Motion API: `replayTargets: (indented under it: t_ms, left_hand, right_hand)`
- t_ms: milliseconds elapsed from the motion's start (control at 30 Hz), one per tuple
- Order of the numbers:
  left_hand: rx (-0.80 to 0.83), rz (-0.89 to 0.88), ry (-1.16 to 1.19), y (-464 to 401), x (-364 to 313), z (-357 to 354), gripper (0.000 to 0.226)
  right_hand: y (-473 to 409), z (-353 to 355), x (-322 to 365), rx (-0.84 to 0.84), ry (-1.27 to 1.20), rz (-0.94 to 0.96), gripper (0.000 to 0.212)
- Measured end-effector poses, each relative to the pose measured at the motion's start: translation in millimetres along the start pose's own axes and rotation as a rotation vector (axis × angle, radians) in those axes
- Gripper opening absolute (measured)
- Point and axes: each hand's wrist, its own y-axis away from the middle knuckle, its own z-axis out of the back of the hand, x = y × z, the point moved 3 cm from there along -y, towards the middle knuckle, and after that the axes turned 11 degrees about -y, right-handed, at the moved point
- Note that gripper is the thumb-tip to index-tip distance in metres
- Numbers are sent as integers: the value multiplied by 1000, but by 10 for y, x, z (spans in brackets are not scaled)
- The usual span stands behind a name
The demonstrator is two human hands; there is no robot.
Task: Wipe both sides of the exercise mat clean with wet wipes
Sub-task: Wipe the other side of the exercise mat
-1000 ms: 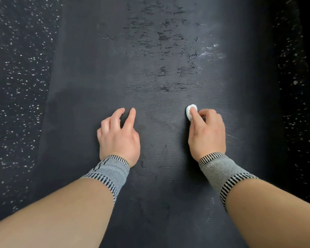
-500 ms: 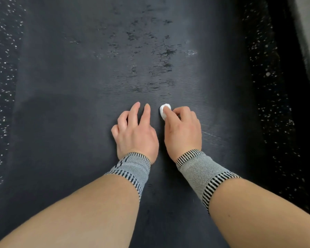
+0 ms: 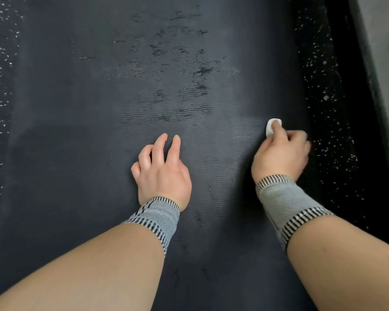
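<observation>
- Mat [image 3: 81, 135]: dark, ribbed, laid flat on a speckled floor [image 3: 330, 70]; it fills most of the view and runs away from the person.
- Wipe [image 3: 270, 129]: a small white wad, pressed to the mat near its right edge, just short of the floor strip.
- Right hand [image 3: 281, 154]: fingers curled round the wipe, pinching it against the mat; slightly blurred, so the exact finger placement cannot be told.
- Left hand [image 3: 161, 170]: holds nothing; fingers partly curled and spread, tips resting on the mat near its centre line, apparently bracing it. The two hands lie well apart.
- Wristbands: a grey knit band with striped borders sits on each wrist, left [image 3: 154, 215] and right [image 3: 285, 198].
- Surface marks: dark, glossy patches [image 3: 189, 70] lie farther up the mat, beyond both hands; they look like moisture, though wear cannot be ruled out. A paler dull band lies just left of the wipe.
- Step in hand: judged to be the wiping of the upward face, with the wipe at the right-hand end of a crosswise pass.
- Progress: the underside is not visible, so whether it has been cleaned cannot be told.
- Next move calls for: steady downward pressure on the wipe, a sweep across toward the left hand, and overlapping rows so that no strip is skipped; the left hand should hold the mat flat against dragging or wrinkling.
- Later need: turning the mat over for its other face.
</observation>
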Motion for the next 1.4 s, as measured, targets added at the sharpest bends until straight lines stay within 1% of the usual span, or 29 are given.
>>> replayTargets:
  t_ms: [33,67,133,200,233,267,300,367,400,433,467,500,567,633,700,733,833,867,900,933,1000,1067,1133,1167,1200,1300,1333,1367,1400]
  left_hand:
    - [-1,1,1,3,-2,-3,50]
    - [-1,0,3,3,-5,-6,50]
    - [-3,1,6,1,-2,-9,50]
    - [-12,3,12,1,-3,-4,50]
    - [-15,4,14,2,-5,0,50]
    - [-15,3,15,4,-7,3,49]
    - [-13,2,15,4,-7,5,49]
    - [-4,6,16,1,-12,5,49]
    - [0,8,17,0,-15,5,49]
    - [2,8,16,3,-13,7,49]
    - [0,8,15,5,-13,12,49]
    - [-5,7,17,8,-12,16,49]
    - [-13,11,22,6,-9,19,49]
    - [-16,9,24,4,-12,17,49]
    - [-20,0,22,7,-13,11,49]
    - [-23,-4,19,8,-10,7,49]
    - [-21,-2,17,9,0,1,49]
    - [-19,1,17,8,-2,3,49]
    - [-17,2,16,8,-3,5,49]
    - [-15,1,16,11,-6,9,49]
    - [-13,-4,12,14,-10,16,50]
    - [-14,-4,4,16,-5,14,50]
    - [-13,1,6,7,1,9,50]
    - [-12,1,10,7,-3,8,50]
    - [-12,0,11,8,-9,5,50]
    - [-14,-4,10,9,-4,-12,50]
    - [-16,-6,16,5,-3,-15,50]
    - [-21,-5,22,8,9,-15,50]
    - [-26,-4,27,11,8,-9,50]
  right_hand:
    - [89,-36,115,31,-12,32,32]
    - [223,-80,262,79,-28,116,31]
    - [575,-155,512,202,-75,353,30]
    - [764,-126,526,285,-77,507,32]
    - [729,-71,447,283,-58,538,31]
    - [649,-5,323,256,-28,522,30]
    - [552,73,180,213,8,448,29]
    - [369,221,-53,119,46,237,25]
    - [357,250,-78,104,57,173,24]
    - [420,243,-24,113,75,184,23]
    - [553,207,79,151,93,267,22]
    - [743,155,202,205,95,388,22]
    - [1105,74,386,289,42,611,23]
    - [1168,71,348,332,-19,697,23]
    - [974,136,144,291,16,652,24]
    - [843,188,16,241,44,573,24]
    - [440,359,-307,104,37,182,27]
    - [378,356,-318,75,39,85,28]
    - [356,301,-265,67,52,50,29]
    - [368,220,-150,81,63,79,28]
    - [486,41,207,153,41,261,22]
    - [647,-85,477,238,-2,460,23]
    - [553,-86,457,277,-23,528,27]
    - [430,-43,340,257,5,504,27]
    - [278,17,178,210,43,433,28]
    - [-143,253,-325,21,57,25,33]
    - [-203,282,-392,-17,57,-67,34]
    - [-204,254,-385,-25,65,-102,34]
    - [-181,203,-317,-9,64,-94,34]
